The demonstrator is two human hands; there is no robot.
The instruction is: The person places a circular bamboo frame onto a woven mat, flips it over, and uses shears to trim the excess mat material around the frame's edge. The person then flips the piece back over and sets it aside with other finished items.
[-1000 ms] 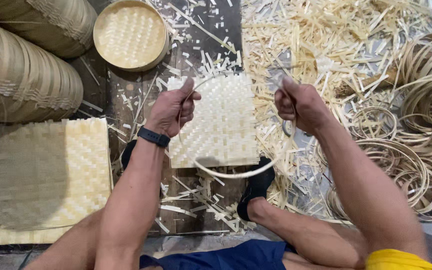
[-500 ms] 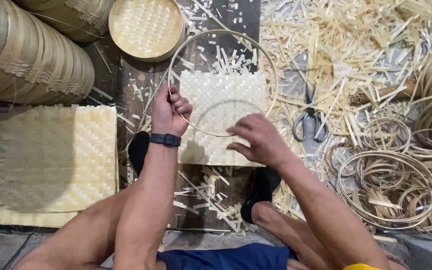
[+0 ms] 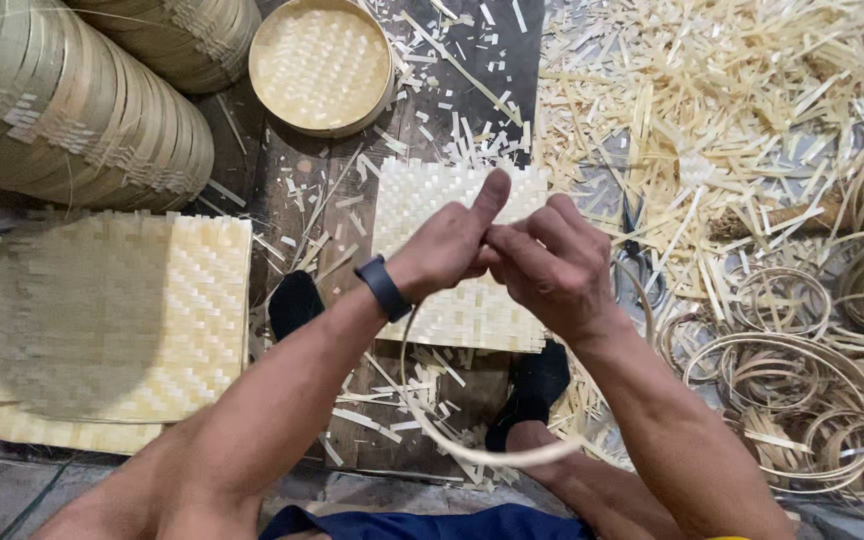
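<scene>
Left hand (image 3: 452, 250) and right hand (image 3: 552, 265) pinched shut on bamboo hoop strip (image 3: 472, 452) above woven mat (image 3: 472, 310). Risk: strip springing open if pinch slackens.

A dark wooden board (image 3: 292, 180) covers the floor at the centre, strewn with short bamboo offcuts (image 3: 452, 130). On it at 12 o'clock sits a round woven basket lid (image 3: 320, 62); at the centre lies a square woven bamboo mat (image 3: 467, 310). At 9 o'clock a stack of larger woven mats (image 3: 112, 320) rests flat. At 10 o'clock lie stacked bamboo rims (image 3: 72, 110). A heap of bamboo strips (image 3: 732, 90) fills 1 to 2 o'clock, and coiled bamboo hoops (image 3: 802, 400) lie at 4 o'clock.
</scene>
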